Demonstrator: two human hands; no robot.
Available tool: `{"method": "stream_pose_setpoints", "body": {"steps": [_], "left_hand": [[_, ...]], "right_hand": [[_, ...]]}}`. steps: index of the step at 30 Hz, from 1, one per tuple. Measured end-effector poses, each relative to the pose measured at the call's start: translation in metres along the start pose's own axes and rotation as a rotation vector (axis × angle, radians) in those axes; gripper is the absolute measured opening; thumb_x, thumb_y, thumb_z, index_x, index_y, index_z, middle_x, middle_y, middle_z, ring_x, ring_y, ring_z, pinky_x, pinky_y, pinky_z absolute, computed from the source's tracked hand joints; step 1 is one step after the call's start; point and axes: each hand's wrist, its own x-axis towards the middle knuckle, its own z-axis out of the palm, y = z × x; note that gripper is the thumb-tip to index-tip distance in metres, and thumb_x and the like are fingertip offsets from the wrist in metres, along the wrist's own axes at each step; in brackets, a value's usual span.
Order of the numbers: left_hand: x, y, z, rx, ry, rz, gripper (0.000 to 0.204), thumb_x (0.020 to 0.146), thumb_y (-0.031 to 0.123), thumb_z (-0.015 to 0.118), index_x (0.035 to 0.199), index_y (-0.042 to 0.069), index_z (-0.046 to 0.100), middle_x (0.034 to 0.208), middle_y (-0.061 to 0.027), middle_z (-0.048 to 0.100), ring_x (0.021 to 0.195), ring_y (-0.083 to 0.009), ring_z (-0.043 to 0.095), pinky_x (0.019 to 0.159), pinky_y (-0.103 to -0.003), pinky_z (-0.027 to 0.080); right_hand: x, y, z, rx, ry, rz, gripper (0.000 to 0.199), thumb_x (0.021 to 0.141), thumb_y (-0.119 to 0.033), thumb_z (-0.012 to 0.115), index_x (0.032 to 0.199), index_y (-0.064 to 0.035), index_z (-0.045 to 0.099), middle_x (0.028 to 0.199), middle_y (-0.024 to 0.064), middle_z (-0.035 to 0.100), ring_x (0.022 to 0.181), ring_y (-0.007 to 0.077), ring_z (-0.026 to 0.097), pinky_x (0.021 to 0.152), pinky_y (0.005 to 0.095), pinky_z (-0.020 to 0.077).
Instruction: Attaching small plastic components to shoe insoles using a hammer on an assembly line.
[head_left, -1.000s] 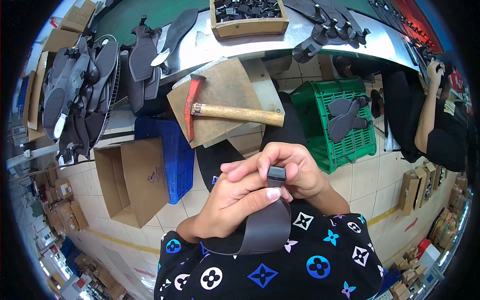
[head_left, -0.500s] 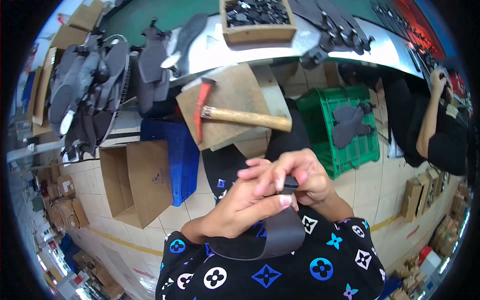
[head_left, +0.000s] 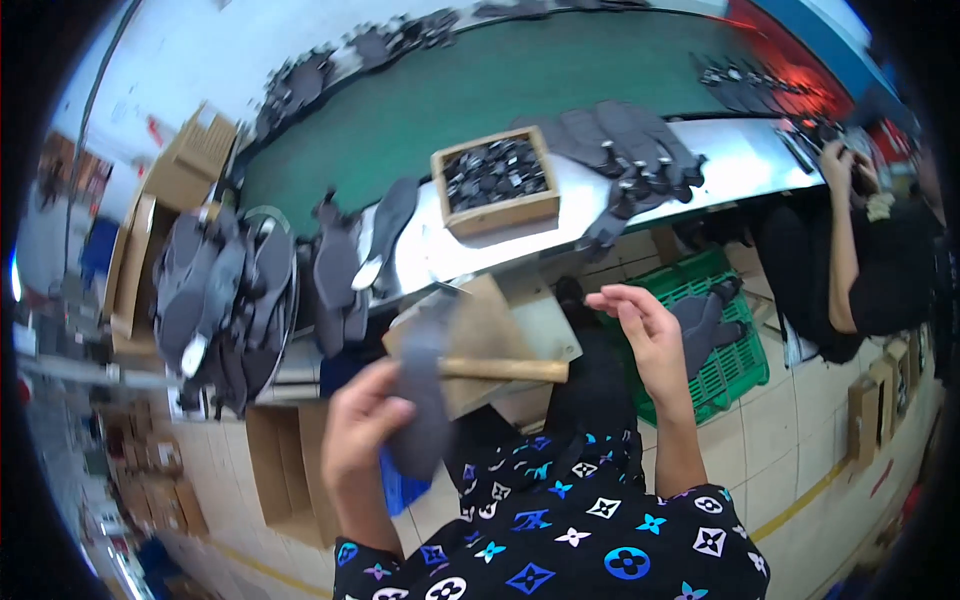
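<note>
A dark grey sandal sole [head_left: 428, 410], blurred by motion, stands tilted in my left hand [head_left: 362, 425], whose thumb and fingers close on its edge. Behind it lies a hammer [head_left: 515, 371] with a wooden handle; the sole hides the hammer's head. The hammer rests on a brown board [head_left: 485, 325] in front of my knees. My right hand [head_left: 648, 340] is raised to the right of the board, fingers stretched out and nothing in them.
On the metal ledge [head_left: 420, 250] stands a wooden box [head_left: 500, 222] of small black parts, with grey soles [head_left: 600, 140] beside it. More soles [head_left: 215, 290] are heaped at left. A green crate [head_left: 735, 375] sits at right, near another person's arm [head_left: 842, 260]. A cardboard box [head_left: 285, 465] is lower left.
My hands, together around the sole before, have parted. The left carried the sole left and up; the right let go and moved up to the right. The view has shifted toward the bench.
</note>
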Motion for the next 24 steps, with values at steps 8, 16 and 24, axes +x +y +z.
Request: {"method": "stream_pose_setpoints", "body": {"steps": [8, 16, 24], "left_hand": [[0.107, 0.020, -0.135, 1.608, 0.871, 0.494, 0.055, 0.100, 0.019, 0.062, 0.144, -0.007, 0.042, 0.133, -0.0209, 0.060, 0.116, -0.0239, 0.060, 0.101, -0.034, 0.044], [0.095, 0.016, -0.044, 1.015, 0.461, 0.470, 0.035, 0.096, 0.013, 0.062, 0.127, -0.002, 0.060, 0.130, -0.0178, 0.061, 0.122, -0.0317, 0.058, 0.105, -0.039, 0.042], [0.090, 0.028, -0.016, 0.988, 0.398, 0.554, 0.030, 0.096, 0.011, 0.060, 0.122, -0.004, 0.061, 0.133, -0.0201, 0.058, 0.124, -0.0351, 0.056, 0.107, -0.040, 0.041]], "right_hand": [[0.113, 0.050, -0.053, -0.749, 0.338, -0.441, 0.034, 0.096, -0.020, 0.064, 0.124, -0.0018, 0.057, 0.118, 0.0199, 0.064, 0.097, 0.0330, 0.068, 0.082, 0.0389, 0.0543], [0.230, 0.020, -0.071, -1.194, 0.381, -0.315, 0.019, 0.088, -0.021, 0.066, 0.085, -0.0038, 0.061, 0.096, 0.0153, 0.058, 0.094, 0.0372, 0.065, 0.076, 0.0477, 0.0544], [0.292, 0.021, -0.099, -1.481, 0.220, 0.072, 0.045, 0.081, -0.032, 0.075, 0.120, -0.0105, 0.065, 0.130, 0.0157, 0.055, 0.121, 0.0389, 0.054, 0.101, 0.0544, 0.0416]]}}
